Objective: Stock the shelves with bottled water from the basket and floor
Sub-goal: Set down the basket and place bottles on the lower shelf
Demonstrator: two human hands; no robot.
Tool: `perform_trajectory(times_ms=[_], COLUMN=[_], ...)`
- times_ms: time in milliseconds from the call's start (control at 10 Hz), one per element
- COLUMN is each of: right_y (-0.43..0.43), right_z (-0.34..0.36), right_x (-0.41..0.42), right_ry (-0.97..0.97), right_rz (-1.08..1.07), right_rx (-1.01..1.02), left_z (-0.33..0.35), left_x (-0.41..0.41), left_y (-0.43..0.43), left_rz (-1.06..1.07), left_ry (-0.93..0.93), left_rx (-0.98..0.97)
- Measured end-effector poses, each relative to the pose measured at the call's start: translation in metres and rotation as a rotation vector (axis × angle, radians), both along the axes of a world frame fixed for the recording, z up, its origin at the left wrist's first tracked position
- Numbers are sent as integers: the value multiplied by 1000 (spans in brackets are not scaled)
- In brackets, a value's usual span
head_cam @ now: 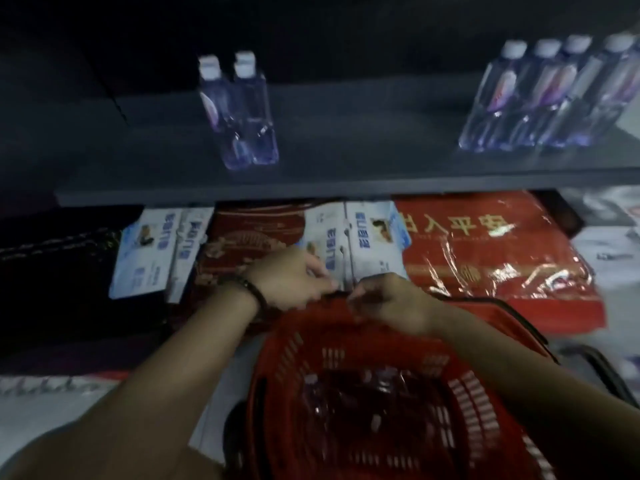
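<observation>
Down near the floor, a person's left hand (291,278) and right hand (391,303) meet at the far rim of a red basket (294,351). Both curl around its thin black handle (337,294), fingers nearly closed, with no bottle in either (blur hides the fingertips). The hold looks meant to steady the basket or drag it close under the shelf (346,161), keeping the reach up short. Bottles (363,393) lie loose in the basket's bottom, too blurred to count. On the shelf, well apart from the hands, a pair (239,112) stands upright side by side left of centre. A row (540,98) of four or so stands at far right. The wide gap between them is likely where the basket's stock belongs. Under the shelf, white-and-blue cartons (367,237) and red packs (485,258) lie just beyond the hands. Most of the stocking appears not yet done.
</observation>
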State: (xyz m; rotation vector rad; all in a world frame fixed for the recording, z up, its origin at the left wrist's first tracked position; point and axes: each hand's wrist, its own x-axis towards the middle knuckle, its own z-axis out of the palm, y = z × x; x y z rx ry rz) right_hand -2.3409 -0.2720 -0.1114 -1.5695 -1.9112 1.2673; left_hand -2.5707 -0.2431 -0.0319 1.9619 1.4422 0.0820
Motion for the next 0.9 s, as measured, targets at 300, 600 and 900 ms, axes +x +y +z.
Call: perform_trajectory(times_ms=[300,600,900], right_y=[-90,-101,-99], right_z=[-130,-249,-258], right_x=[73,87,72], right_ry=[-416,-372,-396], right_rz=[57,-272,-214], right_rx=[-279,-264,-472], left_z=[-212,-296,-317], left_x=[61,64,54], left_y=[-74,-92,-53], left_rz=[-66,-439,-343], left_ry=[404,1021,1153], left_rx=[-329,-143,-261])
